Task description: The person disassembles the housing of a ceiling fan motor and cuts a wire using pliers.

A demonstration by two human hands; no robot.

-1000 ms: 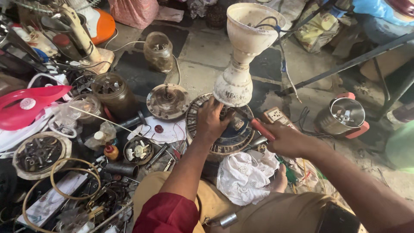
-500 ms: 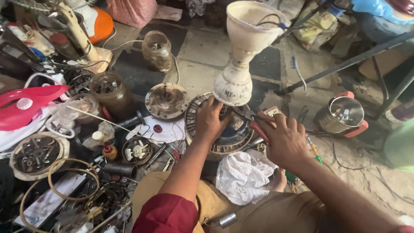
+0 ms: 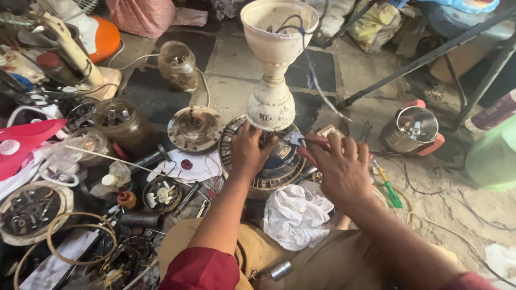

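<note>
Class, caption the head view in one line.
Left hand steadies a fan motor; right hand works pliers.

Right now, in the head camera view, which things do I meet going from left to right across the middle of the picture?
Pink plastic piece → brown jar → round metal cover → left hand → right hand holding red-handled pliers → steel jar on a red base → green container.

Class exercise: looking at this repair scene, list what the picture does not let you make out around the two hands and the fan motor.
- Head view: pliers tips, hidden behind the white fan housing.
- Left hand fingertips, tucked under that housing.
- Motor centre, covered by both hands.
- Right hand palm and grip, turned away.
- Jar contents, too small.
</note>
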